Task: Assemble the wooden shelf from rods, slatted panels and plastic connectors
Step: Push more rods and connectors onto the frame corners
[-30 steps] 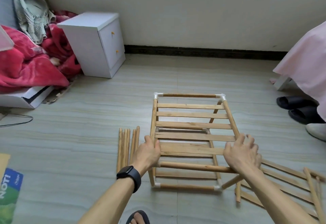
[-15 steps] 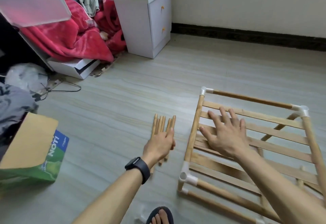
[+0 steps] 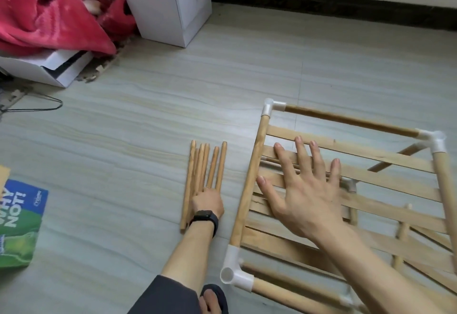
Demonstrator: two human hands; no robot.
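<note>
Left edge: a green-and-blue carton [image 3: 17, 227] is cut off by the picture border. Far left, a red blanket [image 3: 49, 9] spills over a white cardboard box [image 3: 49, 66], and a white cabinet [image 3: 168, 4] stands just right of it, by the dark skirting [image 3: 321, 4]. Near of these lies a broad stretch of floor [image 3: 148, 116], crossed at its left margin by a thin black cable [image 3: 37, 108].

Centre: loose rods [image 3: 205, 165] lie side by side, running near to far, their far ends uneven. The left hand [image 3: 207, 202], with a dark watch [image 3: 205, 216] at the wrist, rests on their near part. Its fingers are out of sight, so whether it grips a rod cannot be told.

A narrow strip of floor separates the rods from the shelf frame [image 3: 247, 190] at right. The frame's left rail ends in white connectors [image 3: 235, 271] at its near and far corners. The right hand [image 3: 304, 190] is released, fingers spread straight over the upper slats — contact unclear. The frame's right and near edges run out of view.
</note>
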